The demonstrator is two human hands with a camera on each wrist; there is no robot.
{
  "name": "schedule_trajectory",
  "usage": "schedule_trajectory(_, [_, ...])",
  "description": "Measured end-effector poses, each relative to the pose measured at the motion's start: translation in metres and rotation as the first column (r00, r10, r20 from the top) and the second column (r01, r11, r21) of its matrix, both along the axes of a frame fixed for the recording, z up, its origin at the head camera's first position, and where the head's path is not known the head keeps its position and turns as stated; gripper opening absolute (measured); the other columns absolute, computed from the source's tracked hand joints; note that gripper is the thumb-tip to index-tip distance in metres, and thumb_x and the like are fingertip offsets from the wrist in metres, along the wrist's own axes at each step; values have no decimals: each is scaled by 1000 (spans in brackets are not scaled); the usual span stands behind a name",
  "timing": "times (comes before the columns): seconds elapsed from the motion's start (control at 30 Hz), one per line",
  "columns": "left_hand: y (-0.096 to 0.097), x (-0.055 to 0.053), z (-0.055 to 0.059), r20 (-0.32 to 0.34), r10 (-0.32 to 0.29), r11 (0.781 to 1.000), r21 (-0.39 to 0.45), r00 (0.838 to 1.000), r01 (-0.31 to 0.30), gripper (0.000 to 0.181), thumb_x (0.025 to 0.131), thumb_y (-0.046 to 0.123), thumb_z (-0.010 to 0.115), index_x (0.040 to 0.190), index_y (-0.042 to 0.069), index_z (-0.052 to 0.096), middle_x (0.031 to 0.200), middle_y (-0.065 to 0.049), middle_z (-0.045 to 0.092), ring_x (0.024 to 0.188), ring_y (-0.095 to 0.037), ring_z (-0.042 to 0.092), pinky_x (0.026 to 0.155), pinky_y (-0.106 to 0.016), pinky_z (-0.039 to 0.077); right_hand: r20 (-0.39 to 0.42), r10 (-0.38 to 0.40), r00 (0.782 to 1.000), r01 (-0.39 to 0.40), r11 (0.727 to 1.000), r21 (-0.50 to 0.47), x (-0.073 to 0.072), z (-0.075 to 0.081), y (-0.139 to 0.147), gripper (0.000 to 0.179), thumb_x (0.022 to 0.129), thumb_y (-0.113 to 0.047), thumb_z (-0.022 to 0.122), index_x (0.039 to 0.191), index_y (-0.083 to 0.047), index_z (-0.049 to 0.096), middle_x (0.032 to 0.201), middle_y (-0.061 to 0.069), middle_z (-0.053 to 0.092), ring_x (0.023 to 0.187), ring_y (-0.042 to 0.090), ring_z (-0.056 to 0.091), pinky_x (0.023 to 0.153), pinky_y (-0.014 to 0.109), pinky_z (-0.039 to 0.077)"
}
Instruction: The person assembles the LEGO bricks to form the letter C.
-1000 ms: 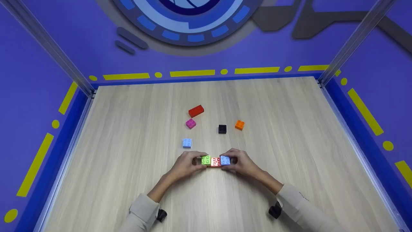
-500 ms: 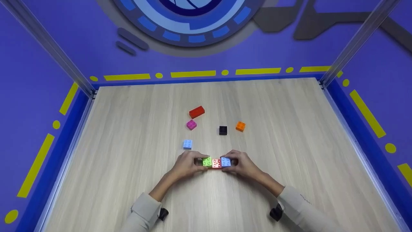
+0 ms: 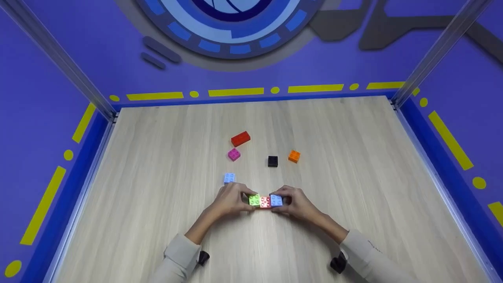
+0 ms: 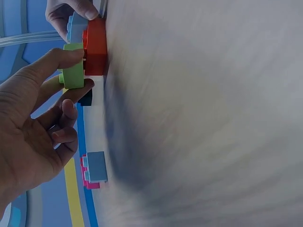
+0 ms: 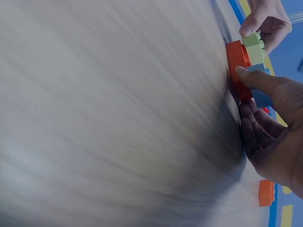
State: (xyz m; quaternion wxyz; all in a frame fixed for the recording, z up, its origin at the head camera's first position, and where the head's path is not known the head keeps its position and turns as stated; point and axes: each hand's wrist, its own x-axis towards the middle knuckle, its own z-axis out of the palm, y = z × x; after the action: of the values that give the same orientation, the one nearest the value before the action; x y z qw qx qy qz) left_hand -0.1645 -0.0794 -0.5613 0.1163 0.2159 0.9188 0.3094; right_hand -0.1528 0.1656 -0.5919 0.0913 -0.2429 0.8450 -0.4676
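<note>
A red building brick (image 4: 97, 47) lies on the table under both hands, its middle studs showing between two smaller bricks. My left hand (image 3: 232, 199) pinches a lime green brick (image 3: 254, 200) between thumb and fingers at the red brick's left end. In the left wrist view the green brick stands over the red studs and juts past that end. My right hand (image 3: 297, 202) pinches a light blue brick (image 3: 276, 200) on the right end, its thumb (image 5: 255, 79) reaching down onto the red brick's side.
Beyond the hands lie a loose light blue brick (image 3: 229, 177), a magenta brick (image 3: 234, 154), a long red brick (image 3: 240, 138), a black brick (image 3: 272, 161) and an orange brick (image 3: 294, 156). Purple-blue walls (image 3: 251, 78) edge the wooden table (image 3: 157, 157) at the back and sides.
The green brick, tilted slightly half a second ago, now lies straighter in line with the red brick. My left hand has shifted slightly right. The right hand keeps its grip on the blue brick.
</note>
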Motion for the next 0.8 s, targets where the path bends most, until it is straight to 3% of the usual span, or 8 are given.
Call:
schedule_trajectory(0.3, [-2, -1, -4, 40, -19, 998, 61, 999, 16, 35, 59, 30, 79, 91, 30, 68, 82, 17, 61, 72, -6, 52, 59, -21, 38, -7, -1, 1000, 1, 999, -33, 0, -2, -2, 39, 65, -18, 78, 102, -15, 66, 94, -7, 61, 83, 8, 53, 68, 22, 44])
schedule_trajectory(0.8, [-18, 2, -6, 70, -39, 997, 67, 997, 35, 35, 63, 35, 77, 96, 32, 66, 83, 17, 60, 73, -10, 53, 60, -21, 39, 27, 1, 1000, -1, 1000, 8, 2, 1, -10, 40, 65, -21, 77, 103, -20, 65, 94, -9, 60, 85, 9, 53, 73, 27, 45])
